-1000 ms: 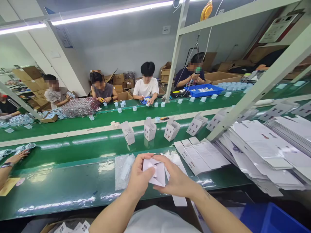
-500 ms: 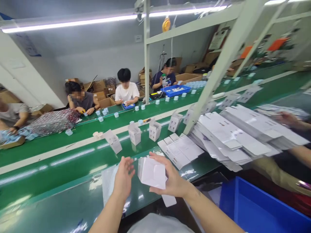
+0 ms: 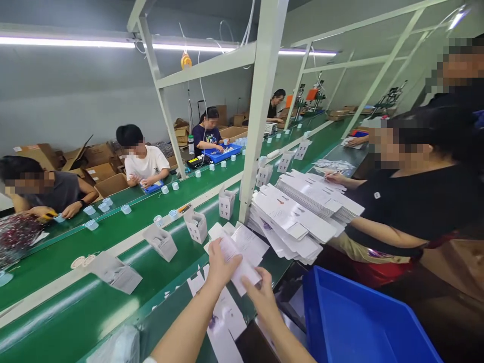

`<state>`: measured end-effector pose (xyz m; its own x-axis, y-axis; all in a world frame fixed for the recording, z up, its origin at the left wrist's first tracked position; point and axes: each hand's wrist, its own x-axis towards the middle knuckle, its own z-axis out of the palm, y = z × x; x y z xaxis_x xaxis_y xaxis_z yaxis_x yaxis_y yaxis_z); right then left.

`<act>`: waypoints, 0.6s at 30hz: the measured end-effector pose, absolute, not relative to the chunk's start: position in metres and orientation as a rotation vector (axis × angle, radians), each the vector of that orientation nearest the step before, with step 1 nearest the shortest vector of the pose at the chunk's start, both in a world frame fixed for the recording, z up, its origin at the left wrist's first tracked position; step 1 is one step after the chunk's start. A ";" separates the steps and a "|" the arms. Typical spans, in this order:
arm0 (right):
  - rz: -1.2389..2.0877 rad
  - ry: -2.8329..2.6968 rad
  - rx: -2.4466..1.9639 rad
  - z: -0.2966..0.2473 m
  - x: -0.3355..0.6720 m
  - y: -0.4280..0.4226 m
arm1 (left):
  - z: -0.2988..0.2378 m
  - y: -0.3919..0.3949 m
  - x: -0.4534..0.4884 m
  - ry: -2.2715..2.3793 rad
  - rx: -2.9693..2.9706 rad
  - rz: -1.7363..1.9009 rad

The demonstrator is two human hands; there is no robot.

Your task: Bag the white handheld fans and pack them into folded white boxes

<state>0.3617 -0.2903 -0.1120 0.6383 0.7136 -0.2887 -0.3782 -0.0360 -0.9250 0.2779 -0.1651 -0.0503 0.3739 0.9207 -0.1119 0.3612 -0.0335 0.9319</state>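
Note:
Both my hands are on a white folding carton [image 3: 236, 257] above the near table edge. My left hand [image 3: 222, 267] grips its upper left side, with the thumb across the front. My right hand [image 3: 262, 295] pinches its lower right corner. Whether the carton is folded flat or partly opened out is hard to tell. Beneath my left forearm is a flat printed carton sheet [image 3: 227, 315], partly covered by the arm. Just beyond my hands are more flat cartons [image 3: 251, 242], and an erected white box [image 3: 195, 225] with its top open stands on the green belt.
Several open boxes [image 3: 161, 242] line the green belt [image 3: 68, 307]. A tall stack of flat cartons [image 3: 291, 206] lies right, beside a white post [image 3: 257, 101]. A blue bin [image 3: 363, 322] sits lower right. A co-worker [image 3: 419, 176] is close on the right; others sit across.
The view has swung right. My left hand, apart from the box and open before, now grips a carton together with my right hand. The open box shape held before no longer shows.

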 end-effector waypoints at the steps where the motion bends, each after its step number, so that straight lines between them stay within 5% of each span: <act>1: 0.895 -0.163 -1.295 -0.115 0.374 -0.278 | -0.054 -0.156 0.294 1.157 1.697 0.670; 8: 0.814 0.171 -1.229 -0.146 0.449 -0.227 | -0.105 -0.106 0.331 1.272 2.097 0.240; 18: 0.772 -0.007 -1.221 -0.189 0.460 -0.223 | -0.136 -0.024 0.385 1.113 1.897 -0.188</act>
<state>0.4597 -0.2235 -0.1893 0.7505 0.5336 -0.3899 -0.5262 0.1257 -0.8410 0.3847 -0.0239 -0.1356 0.5833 0.6222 -0.5222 0.7592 -0.1889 0.6229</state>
